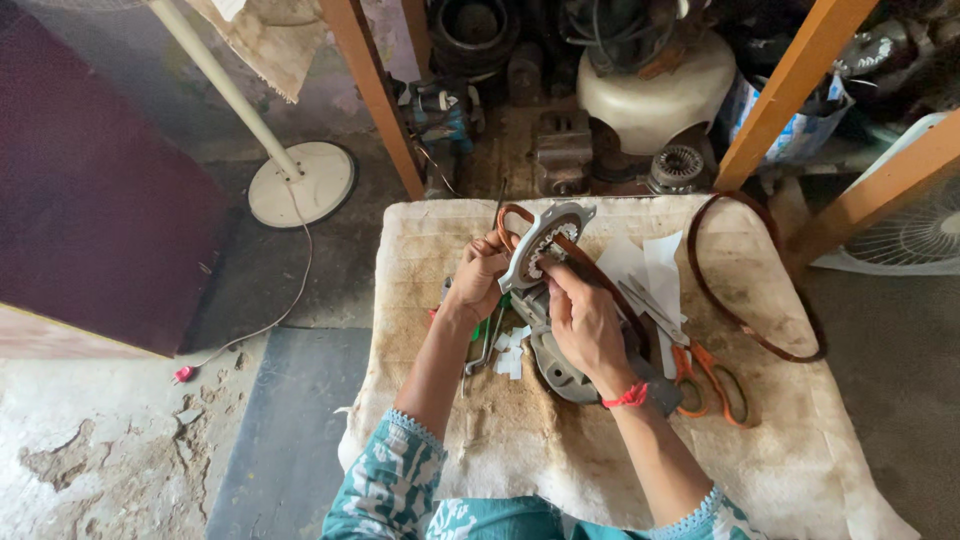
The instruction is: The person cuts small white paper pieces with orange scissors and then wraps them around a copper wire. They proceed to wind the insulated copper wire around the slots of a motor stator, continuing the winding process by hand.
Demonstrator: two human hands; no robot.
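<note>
- The grey metal motor stator [545, 250] stands tilted on edge near the middle of the cloth-covered counter [560, 460], toward its far side.
- The left hand [478, 278] is curled at the stator's left rim, fingers pinching the copper wire coil [512, 218] that loops over it.
- The right hand [583, 318] lies closed over the stator's near side, fingertips pressed at the toothed core; a red thread sits at its wrist.
- A grey motor housing [556, 368] lies just under the stator, mostly hidden by the right hand.
- Right of the stator lie white paper pieces [645, 262], then orange-handled scissors [712, 375], then a big loose copper loop [745, 290] well apart near the counter's right edge.
- Small white paper scraps [510, 350] and a thin metal tool lie left of the housing; a green thing there is too hidden to name.
- Beyond the stator, wooden posts [375, 95] and crowded motor parts close off the counter's far edge.
- A white fan base [300, 183] stands on the floor far left of the stator; a fan grille is cut off at the right.
- The near part of the counter is bare cloth.
</note>
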